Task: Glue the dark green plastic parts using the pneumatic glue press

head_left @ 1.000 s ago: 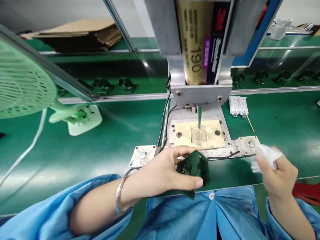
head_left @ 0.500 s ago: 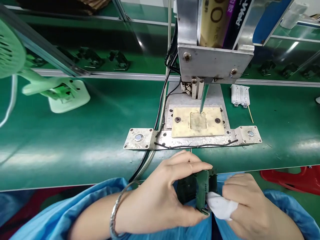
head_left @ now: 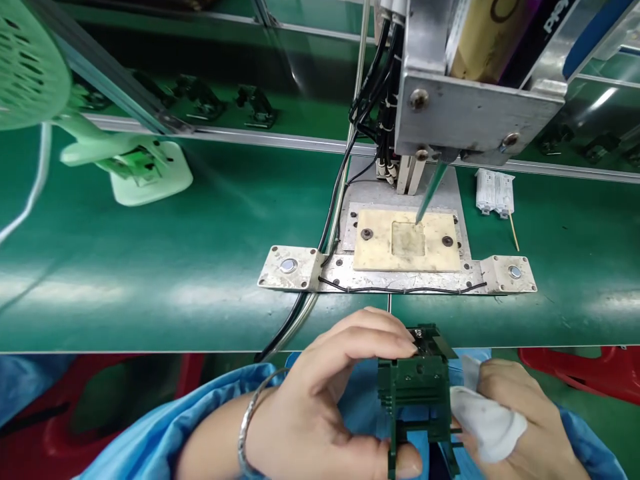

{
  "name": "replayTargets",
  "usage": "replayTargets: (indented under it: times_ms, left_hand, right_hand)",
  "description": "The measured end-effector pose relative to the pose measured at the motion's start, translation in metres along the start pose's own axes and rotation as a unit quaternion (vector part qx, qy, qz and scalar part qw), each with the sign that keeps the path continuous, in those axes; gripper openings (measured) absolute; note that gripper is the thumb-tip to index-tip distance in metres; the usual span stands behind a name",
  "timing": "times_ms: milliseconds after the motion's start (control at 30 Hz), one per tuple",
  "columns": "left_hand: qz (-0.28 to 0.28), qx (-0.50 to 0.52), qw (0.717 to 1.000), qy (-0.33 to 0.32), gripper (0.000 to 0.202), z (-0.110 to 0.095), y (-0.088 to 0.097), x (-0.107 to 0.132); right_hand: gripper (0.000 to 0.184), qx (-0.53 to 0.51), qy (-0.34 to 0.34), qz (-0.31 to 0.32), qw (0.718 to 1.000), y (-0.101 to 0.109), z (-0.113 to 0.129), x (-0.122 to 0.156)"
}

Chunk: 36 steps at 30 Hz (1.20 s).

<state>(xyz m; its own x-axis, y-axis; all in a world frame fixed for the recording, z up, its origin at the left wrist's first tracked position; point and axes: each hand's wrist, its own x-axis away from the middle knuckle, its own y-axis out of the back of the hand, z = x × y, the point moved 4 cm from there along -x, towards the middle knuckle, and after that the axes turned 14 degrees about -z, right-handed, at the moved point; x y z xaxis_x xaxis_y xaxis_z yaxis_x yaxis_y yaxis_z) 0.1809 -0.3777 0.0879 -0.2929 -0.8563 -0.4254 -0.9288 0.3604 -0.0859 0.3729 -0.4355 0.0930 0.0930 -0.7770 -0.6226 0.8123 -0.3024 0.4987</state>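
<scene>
My left hand, with a silver bangle on the wrist, grips a dark green plastic frame-like part between thumb and fingers, just off the bench's front edge. The part has ribs, slots and legs, and some metal shows at its top. Close by on its right, my right hand is closed on a white cloth wrapped over the fingertips. The cloth is beside the part's right side; whether it touches cannot be made out.
A dispensing machine with a slanted nozzle hangs above a cream fixture plate on the green bench. Metal button boxes flank it. White plastic pieces lie right, a green fan left. Black parts stand behind.
My left hand has turned the green part, so its broad ribbed face now shows instead of its narrow edge. My right hand with the cloth has moved slightly right. The head view has shifted.
</scene>
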Motion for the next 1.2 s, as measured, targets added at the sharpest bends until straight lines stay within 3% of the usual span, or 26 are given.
replayTargets:
  times_ms: [167,467,733,833,1033,1200]
  left_hand:
    - [0.021,0.021,1.0,-0.005,0.062,-0.004,-0.008,-0.005]
    - [-0.013,0.008,1.0,-0.003,0.065,-0.002,-0.009,-0.004]
    - [-0.026,0.017,0.999,0.021,0.071,0.005,-0.006,-0.004]
    - [-0.029,0.016,0.999,0.025,0.071,0.005,-0.006,-0.002]
    - [-0.038,0.008,0.999,0.018,0.068,0.005,-0.005,-0.004]
    - [-0.056,0.003,0.998,0.025,0.068,0.009,-0.004,-0.006]
  right_hand:
    - [0.033,-0.031,0.088,0.032,0.995,-0.012,0.007,0.004]
    - [0.023,-0.014,0.101,-0.007,0.995,-0.006,0.003,-0.009]
    - [0.03,0.029,0.16,0.083,0.983,-0.01,0.01,-0.01]
    - [0.035,0.064,0.171,0.076,0.98,-0.009,0.015,-0.01]
    - [0.037,0.059,0.114,0.07,0.989,-0.008,0.012,-0.009]
    - [0.033,0.051,0.16,0.087,0.982,-0.015,0.009,-0.009]
